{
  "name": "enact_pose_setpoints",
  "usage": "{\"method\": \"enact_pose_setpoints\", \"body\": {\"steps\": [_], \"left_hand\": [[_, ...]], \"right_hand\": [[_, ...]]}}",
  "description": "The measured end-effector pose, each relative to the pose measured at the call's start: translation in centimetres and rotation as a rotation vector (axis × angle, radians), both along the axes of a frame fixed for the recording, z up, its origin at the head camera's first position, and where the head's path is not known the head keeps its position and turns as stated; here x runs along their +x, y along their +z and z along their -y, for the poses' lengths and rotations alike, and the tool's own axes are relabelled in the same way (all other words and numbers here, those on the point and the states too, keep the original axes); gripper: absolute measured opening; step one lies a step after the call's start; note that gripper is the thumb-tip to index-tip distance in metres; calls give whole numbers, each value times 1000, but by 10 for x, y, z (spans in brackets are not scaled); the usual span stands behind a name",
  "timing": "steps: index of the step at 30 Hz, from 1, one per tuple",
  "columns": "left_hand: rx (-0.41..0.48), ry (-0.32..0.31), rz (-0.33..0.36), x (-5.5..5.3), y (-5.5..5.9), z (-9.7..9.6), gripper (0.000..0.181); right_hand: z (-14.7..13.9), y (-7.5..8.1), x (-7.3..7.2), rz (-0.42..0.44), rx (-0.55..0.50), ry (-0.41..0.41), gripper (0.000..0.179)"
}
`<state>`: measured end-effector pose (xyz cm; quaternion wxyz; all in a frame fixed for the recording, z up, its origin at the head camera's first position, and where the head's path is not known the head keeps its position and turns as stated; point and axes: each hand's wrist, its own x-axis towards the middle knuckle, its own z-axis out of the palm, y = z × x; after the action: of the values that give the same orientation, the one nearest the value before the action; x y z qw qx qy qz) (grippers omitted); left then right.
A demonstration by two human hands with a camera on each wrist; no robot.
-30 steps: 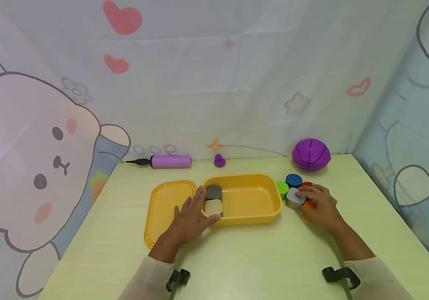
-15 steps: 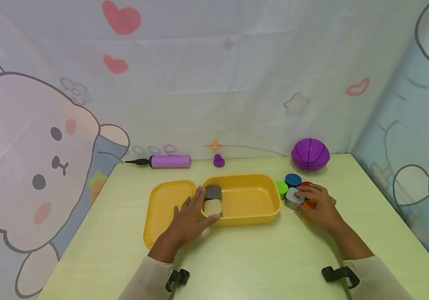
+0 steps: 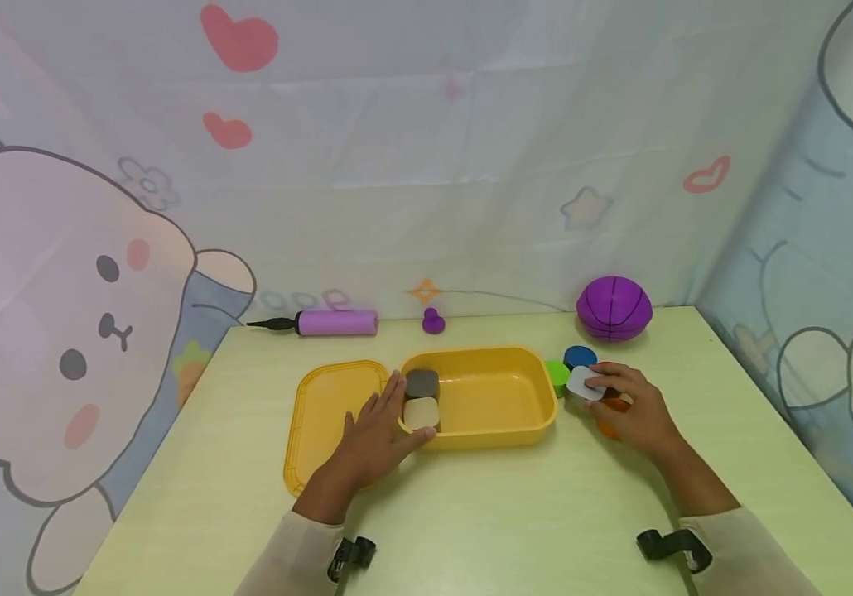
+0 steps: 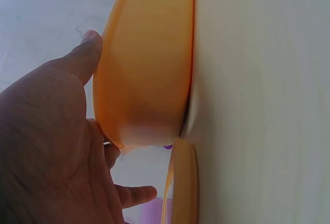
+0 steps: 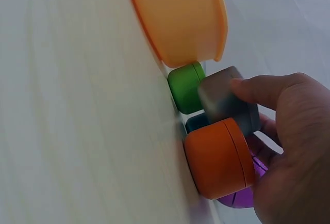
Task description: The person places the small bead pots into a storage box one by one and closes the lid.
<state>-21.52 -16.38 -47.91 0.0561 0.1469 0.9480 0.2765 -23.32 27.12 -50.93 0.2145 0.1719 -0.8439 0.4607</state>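
My right hand [image 3: 641, 414] pinches a small grey lidded container [image 3: 583, 383] between thumb and fingers. In the right wrist view this container [image 5: 221, 95] is tilted and lifted off the table. Around it stand a green container [image 5: 186, 87], an orange one [image 5: 216, 157] and a blue one [image 3: 580, 356]; a red one is mostly hidden by the fingers. My left hand [image 3: 370, 443] rests with spread fingers at the left end of a yellow box [image 3: 486, 441], its thumb at the front rim. Inside that end sit a dark grey container [image 3: 422, 382] and a cream one [image 3: 421, 413].
A yellow lid [image 3: 322, 430] lies flat left of the box, partly under my left hand. Along the table's back edge are a purple hand pump [image 3: 337, 323], a small purple knobbed piece [image 3: 433, 321] and a purple ball [image 3: 614, 309]. A printed curtain hangs behind.
The grey container has risen and tipped slightly in my right hand's grip. My left hand stays at the box. The head view has shifted very slightly.
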Motion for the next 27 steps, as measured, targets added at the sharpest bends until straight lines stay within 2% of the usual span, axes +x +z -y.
{"method": "enact_pose_setpoints", "body": {"steps": [3,9,13,17,23,27], "left_hand": [[-1,3,8,1,-1,2,105],[7,-1,-9,1,-1,4,105],[6,-1,0,1,-2,4,105],[-3,-8,5,0,-2,4,106],[-1,-4,-5,-1,0,2,105],[7,-6,-3,0,1,2,106]], "right_hand": [[3,3,1,-11,-48,7,29],[7,10,1,-28,-93,-39,28],[10,15,1,-52,-118,-32,30],[12,19,-2,-84,-164,9,32],[19,23,-9,-101,-245,120,31],[27,26,-11,-107,-263,162,30]]}}
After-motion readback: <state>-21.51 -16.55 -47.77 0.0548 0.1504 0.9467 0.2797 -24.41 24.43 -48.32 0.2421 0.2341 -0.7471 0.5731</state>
